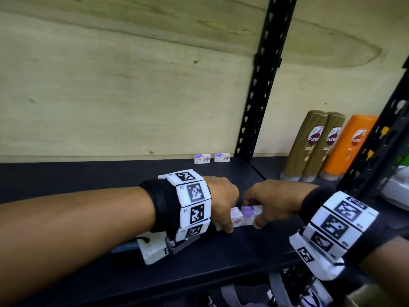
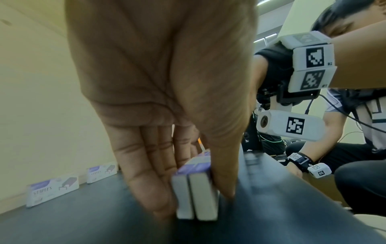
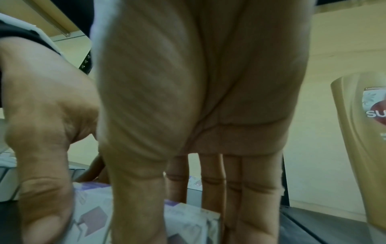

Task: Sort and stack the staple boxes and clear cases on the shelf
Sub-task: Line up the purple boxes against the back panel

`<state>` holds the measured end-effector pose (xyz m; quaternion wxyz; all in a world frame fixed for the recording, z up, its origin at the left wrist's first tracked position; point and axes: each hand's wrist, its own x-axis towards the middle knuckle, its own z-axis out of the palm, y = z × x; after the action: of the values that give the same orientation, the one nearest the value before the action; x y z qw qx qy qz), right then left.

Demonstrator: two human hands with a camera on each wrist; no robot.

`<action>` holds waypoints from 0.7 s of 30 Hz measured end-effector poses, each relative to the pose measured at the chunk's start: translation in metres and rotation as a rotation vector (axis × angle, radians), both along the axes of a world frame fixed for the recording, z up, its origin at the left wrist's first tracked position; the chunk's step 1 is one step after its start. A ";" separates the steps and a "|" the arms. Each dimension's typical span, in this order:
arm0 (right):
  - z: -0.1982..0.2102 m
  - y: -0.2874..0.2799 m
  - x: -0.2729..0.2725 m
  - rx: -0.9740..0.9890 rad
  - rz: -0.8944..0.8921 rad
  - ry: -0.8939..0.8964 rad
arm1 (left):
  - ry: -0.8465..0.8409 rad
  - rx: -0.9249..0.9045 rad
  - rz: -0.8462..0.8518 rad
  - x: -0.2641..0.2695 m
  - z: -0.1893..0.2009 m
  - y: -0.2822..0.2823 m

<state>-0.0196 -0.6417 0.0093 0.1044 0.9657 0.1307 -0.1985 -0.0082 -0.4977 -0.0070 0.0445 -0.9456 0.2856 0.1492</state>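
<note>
Grey box ends [image 2: 194, 196] side by side, left-wrist view only

Held staple boxes [image 1: 244, 216] mostly covered by left hand [image 1: 221, 199] and right hand [image 1: 273, 201]; count unclear. Print on two rear boxes [image 1: 201, 158] too small to read. Orange bottle [image 1: 348, 145] partly behind shelf post [image 1: 376, 147]. Gold bottle [image 3: 363, 140] cut by right wrist view edge.

A right hand [image 3: 198, 99] reaches down over white-and-purple staple boxes [image 3: 188, 221] on a dark shelf [image 3: 313, 227], thumb in front of them, fingers [image 3: 259, 189] behind. Left of the boxes, the left hand [image 3: 41, 123]; right of them, a gold bottle [image 3: 359, 148].
</note>
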 end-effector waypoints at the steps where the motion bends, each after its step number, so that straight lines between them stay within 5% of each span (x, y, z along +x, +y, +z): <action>1: 0.000 0.000 0.000 0.001 0.006 0.002 | -0.015 -0.008 -0.011 0.000 0.000 -0.001; 12: 0.000 0.002 -0.001 0.028 0.043 -0.001 | -0.078 -0.075 -0.022 -0.001 -0.003 0.001; 21: 0.035 0.000 0.006 0.005 -0.023 0.121 | 0.050 -0.054 -0.011 0.010 0.027 0.024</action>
<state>-0.0136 -0.6419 0.0447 0.0917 0.9536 0.1260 -0.2576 0.0016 -0.4734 0.0203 0.0123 -0.9408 0.2960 0.1649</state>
